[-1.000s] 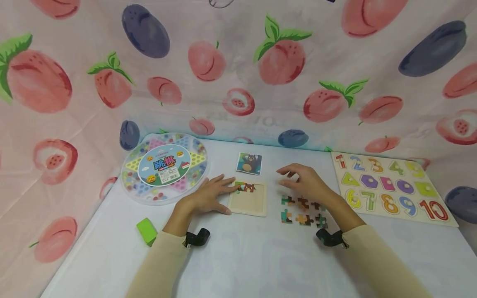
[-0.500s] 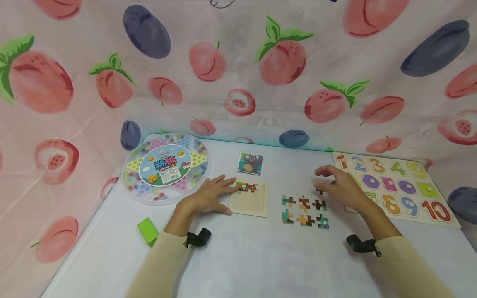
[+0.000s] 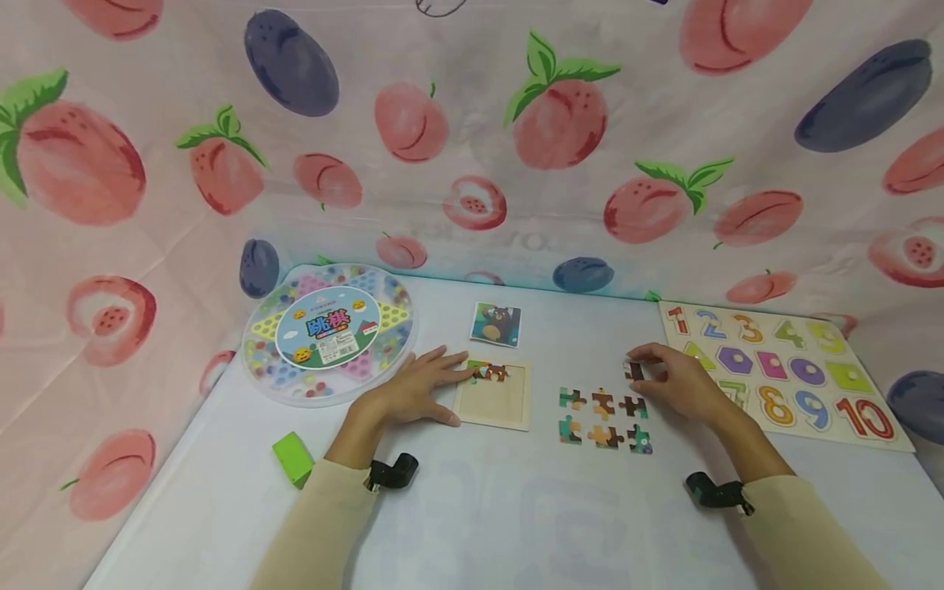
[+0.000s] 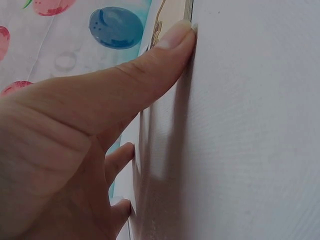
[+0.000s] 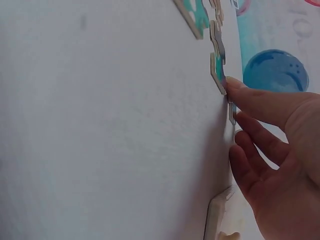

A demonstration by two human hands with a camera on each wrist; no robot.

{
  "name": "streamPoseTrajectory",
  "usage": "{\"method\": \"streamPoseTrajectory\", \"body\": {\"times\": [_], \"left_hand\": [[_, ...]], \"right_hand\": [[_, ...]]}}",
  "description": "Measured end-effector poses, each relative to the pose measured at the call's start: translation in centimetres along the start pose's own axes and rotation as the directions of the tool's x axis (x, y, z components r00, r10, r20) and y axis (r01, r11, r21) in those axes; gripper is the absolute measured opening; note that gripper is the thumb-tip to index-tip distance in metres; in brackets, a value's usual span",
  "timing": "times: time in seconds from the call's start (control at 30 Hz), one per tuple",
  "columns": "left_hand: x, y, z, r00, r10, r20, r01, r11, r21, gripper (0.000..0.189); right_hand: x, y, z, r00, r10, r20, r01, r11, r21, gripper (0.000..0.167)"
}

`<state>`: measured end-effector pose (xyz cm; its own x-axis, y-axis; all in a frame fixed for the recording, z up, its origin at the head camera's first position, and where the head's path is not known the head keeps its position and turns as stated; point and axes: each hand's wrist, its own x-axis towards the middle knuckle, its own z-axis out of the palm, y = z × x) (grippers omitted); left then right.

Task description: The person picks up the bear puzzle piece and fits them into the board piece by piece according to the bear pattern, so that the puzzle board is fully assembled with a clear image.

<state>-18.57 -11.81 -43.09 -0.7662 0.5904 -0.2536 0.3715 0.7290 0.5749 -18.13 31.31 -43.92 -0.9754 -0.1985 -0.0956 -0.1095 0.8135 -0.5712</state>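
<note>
In the head view my left hand (image 3: 415,388) lies with its fingers spread beside a small square wooden puzzle tray (image 3: 490,407). Its index fingertip reaches the upper left corner. The left wrist view has the thumb (image 4: 150,67) against the tray's edge. Along the tray's top sit a few joined jigsaw pieces (image 3: 496,373). My right hand (image 3: 682,383) pinches a dark brown jigsaw piece (image 3: 633,370) between thumb and index finger, low over the table or on it. Just below, several loose jigsaw pieces (image 3: 603,401) lie in two rows.
A bear picture card (image 3: 496,324) lies behind the tray. At the left are a round Chinese checkers box (image 3: 328,332) and a green block (image 3: 293,459). A wooden number board (image 3: 782,373) stands close to my right hand. A fruit-print cloth (image 3: 472,147) hangs behind.
My right hand has moved right from above the loose pieces to the top right piece, and its thumb and index finger have closed on it. The left hand has stayed in place.
</note>
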Motion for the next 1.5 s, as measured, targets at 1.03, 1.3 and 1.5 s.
{"method": "streamPoseTrajectory", "body": {"times": [1.03,1.3,1.5], "left_hand": [[0.2,-0.3,0.2,1.000,0.003,0.001,-0.003,1.000,0.016,0.080],[0.3,-0.3,0.1,1.000,0.000,0.011,0.000,1.000,0.020,0.081],[0.2,-0.3,0.1,1.000,0.005,0.007,-0.005,1.000,0.013,0.082]], "right_hand": [[0.3,0.5,0.0,0.996,0.039,-0.081,-0.035,0.998,0.057,0.031],[0.3,0.1,0.7,0.986,-0.035,-0.161,0.049,0.995,0.087,0.031],[0.5,-0.5,0.9,0.993,-0.021,-0.115,0.033,0.994,0.105,0.033]]}}
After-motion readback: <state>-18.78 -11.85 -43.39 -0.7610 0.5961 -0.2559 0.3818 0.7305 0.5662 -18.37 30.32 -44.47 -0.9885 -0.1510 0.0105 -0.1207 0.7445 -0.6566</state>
